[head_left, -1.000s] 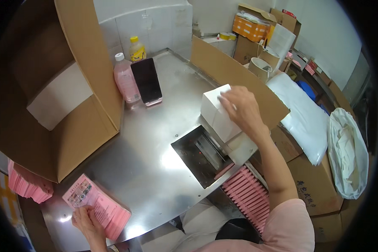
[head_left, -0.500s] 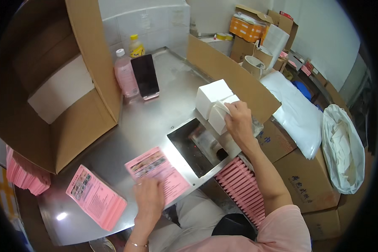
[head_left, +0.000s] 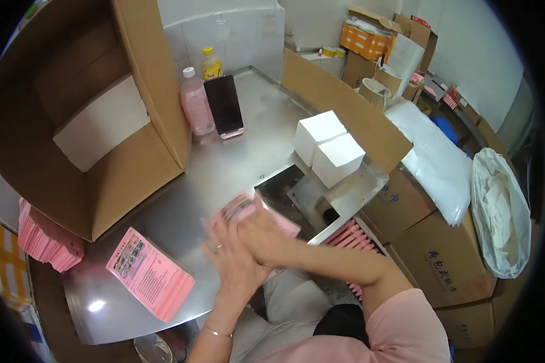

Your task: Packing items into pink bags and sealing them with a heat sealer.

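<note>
Both my hands meet over a pink printed packet (head_left: pixel 283 224) by the left edge of a square opening (head_left: pixel 303 206) in the metal table. My left hand (head_left: pixel 236 260) has its fingers stretched and apart, somewhat blurred. Crossing over from the right, my right hand (head_left: pixel 263 239) lies against the left one and on the packet; its fingertips are blurred and partly hidden, so what they may hold does not show. To the left lies a stack of pink printed packets (head_left: pixel 151 275). Two white blocks (head_left: pixel 339 158) stand side by side beyond the opening.
A large open carton (head_left: pixel 136 196) rises at the left, with more pink packets (head_left: pixel 48 236) below it. A phone (head_left: pixel 224 107) leans before two bottles (head_left: pixel 197 103). A cardboard flap (head_left: pixel 345 109) borders the table's right. Cartons (head_left: pixel 436 260) and a white bag (head_left: pixel 499 212) stand beyond.
My right hand has left the white blocks and moved left and nearer, onto the pink packet beside my left hand. The left hand has shifted slightly right and away, its fingers now stretched.
</note>
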A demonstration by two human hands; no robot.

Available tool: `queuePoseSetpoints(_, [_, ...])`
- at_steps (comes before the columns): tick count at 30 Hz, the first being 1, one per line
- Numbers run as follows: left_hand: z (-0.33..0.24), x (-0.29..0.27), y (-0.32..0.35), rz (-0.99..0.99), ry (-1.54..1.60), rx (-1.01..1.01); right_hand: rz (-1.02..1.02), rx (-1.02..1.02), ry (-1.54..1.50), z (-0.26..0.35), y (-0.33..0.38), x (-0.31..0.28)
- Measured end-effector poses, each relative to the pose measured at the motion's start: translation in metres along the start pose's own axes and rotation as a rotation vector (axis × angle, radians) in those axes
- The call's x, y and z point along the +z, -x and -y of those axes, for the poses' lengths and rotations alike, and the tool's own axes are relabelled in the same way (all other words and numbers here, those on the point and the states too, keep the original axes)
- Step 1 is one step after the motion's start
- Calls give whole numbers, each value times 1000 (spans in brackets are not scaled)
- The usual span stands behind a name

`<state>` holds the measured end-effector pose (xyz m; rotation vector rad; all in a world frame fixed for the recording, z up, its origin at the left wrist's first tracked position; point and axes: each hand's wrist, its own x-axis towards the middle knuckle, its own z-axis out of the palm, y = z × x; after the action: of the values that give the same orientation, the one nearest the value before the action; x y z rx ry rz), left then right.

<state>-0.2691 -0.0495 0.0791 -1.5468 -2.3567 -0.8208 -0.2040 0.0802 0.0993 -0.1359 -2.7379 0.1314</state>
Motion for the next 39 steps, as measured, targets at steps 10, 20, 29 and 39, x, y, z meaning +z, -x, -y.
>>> queuePoseSetpoints(10, [4, -3, -6, 124, -144, -75, -446, 446, 524, -128, 49, -65])
queuePoseSetpoints(20, [3, -6, 1, 125, -151, 84, -529, 513, 235, -152, 64, -62])
queuePoseSetpoints(29, [-8, 3, 1, 67, -9, 152, -488, 593, 220, -159, 66, -68])
queuePoseSetpoints(39, [12, 7, 8, 77, 135, 198, -511, 46, 127, -87, 70, -25])
